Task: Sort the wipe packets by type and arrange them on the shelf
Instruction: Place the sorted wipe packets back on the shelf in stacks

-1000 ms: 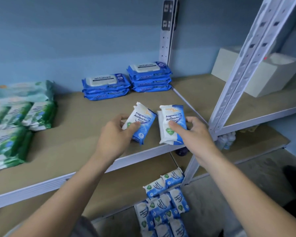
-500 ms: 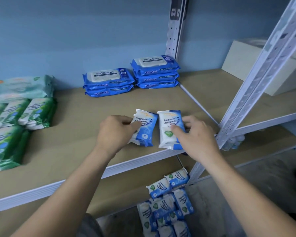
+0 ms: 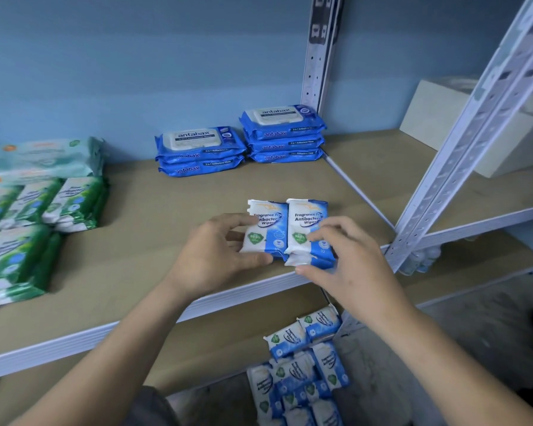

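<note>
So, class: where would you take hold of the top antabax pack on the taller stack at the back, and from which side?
The top antabax pack lies flat on two others, wall behind, post at its right, shorter stack at its left. So probably grip its front long edge, thumb on top, fingers slid under, coming from the front.

Forearms stretched forward; the left hand (image 3: 219,253) pinched the left wipe packet (image 3: 268,224), the right hand (image 3: 354,265) the right wipe packet (image 3: 305,218), fingers curled.
</note>
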A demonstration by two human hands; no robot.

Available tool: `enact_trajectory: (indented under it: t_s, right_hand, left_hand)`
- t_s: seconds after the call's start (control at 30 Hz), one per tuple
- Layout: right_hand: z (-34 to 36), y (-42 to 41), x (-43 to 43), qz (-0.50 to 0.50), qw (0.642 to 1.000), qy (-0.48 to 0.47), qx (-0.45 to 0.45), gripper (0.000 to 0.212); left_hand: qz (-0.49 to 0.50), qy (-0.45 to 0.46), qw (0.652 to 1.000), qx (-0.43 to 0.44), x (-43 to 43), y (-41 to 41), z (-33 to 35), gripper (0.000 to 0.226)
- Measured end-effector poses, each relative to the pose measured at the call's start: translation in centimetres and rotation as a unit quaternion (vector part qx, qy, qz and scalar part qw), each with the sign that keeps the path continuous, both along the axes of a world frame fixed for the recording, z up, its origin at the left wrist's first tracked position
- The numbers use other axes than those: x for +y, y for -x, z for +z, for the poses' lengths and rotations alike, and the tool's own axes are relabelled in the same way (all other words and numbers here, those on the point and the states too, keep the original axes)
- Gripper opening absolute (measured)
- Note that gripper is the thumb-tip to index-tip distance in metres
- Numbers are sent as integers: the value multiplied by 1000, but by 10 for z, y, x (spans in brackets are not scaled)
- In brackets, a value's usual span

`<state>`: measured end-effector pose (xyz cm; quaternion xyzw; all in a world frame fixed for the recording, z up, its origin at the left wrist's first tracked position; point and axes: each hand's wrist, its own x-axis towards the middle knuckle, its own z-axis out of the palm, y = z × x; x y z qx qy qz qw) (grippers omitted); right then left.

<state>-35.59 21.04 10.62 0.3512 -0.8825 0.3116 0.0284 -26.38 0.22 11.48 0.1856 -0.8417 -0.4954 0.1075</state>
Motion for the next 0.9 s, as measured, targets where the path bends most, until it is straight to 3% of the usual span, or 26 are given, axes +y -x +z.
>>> enact_trajectory:
  t_s: [0.1, 0.43, 0.9]
  right_hand:
    - [-9, 1, 1, -14, 999, 7, 47, 30]
    - [-15, 59, 0, -35, 996, 47, 63, 25]
    - [-22, 174, -44, -56, 996, 44, 58, 27]
  left_hand:
    - [10, 57, 997, 43, 3, 1, -7, 61]
    - [62, 72, 988, 118, 21, 50, -35, 57]
    - [87, 108, 985, 104, -5, 161, -45, 57]
